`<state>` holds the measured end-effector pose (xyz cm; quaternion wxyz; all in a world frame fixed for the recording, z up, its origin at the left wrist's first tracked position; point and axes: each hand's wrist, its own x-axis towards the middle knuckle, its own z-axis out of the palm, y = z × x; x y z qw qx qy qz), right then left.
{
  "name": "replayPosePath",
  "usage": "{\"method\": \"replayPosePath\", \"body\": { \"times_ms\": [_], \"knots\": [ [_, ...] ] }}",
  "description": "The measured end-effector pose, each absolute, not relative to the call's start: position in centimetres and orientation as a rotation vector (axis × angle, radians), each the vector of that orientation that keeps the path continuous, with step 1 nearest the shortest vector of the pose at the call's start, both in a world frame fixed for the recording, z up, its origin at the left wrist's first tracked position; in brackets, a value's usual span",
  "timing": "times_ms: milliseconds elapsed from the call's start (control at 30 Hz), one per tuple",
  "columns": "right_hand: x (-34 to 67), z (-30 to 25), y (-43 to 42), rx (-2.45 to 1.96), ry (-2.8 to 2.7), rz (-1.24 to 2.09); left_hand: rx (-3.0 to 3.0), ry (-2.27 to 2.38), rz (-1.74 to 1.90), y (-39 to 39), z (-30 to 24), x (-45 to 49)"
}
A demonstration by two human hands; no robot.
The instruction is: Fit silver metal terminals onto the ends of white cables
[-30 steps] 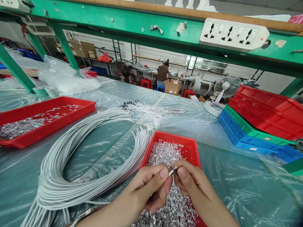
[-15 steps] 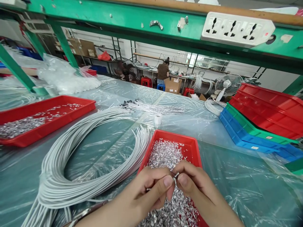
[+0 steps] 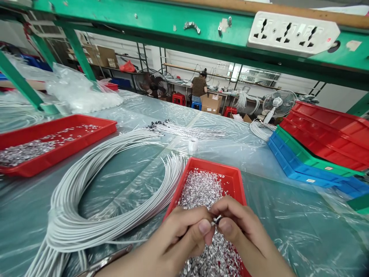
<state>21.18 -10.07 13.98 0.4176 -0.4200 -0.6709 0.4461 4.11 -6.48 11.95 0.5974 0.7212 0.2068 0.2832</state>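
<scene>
My left hand is closed in a pinch on what looks like the tip of a white cable, most of it hidden by the fingers. A stretch of white cable leads from the coil toward this hand. Between thumb and forefinger, my right hand pinches a small black and silver piece at the cable's tip. Both hands meet over a red tray of loose shiny metal bits. To the left lies a big coil of white cables, its cut ends beside the tray.
Another red tray with metal bits is at left. White cables with black ends and a white roll lie beyond. Stacked bins stand right. A green beam with a power strip crosses above. One person works far back.
The small black and silver piece has turned between the fingertips and sits slightly lower. Both hands stay pinched together over the tray.
</scene>
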Motion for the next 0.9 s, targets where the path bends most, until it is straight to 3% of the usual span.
{"method": "replayPosePath", "body": {
  "times_ms": [300, 633, 900],
  "knots": [
    [23.1, 12.9, -7.8, -1.294, -1.726, 0.871, 1.612, 0.451, 0.822, -5.2, 11.5, 4.1],
    [23.8, 14.2, -10.3, -1.070, -2.071, 0.492, 1.408, 0.483, 0.537, -5.0, 11.9, 4.2],
    [24.5, 14.2, -10.5, -1.171, -2.208, 0.437, 1.287, 0.456, 0.338, -4.9, 11.9, 4.3]
  ]
}}
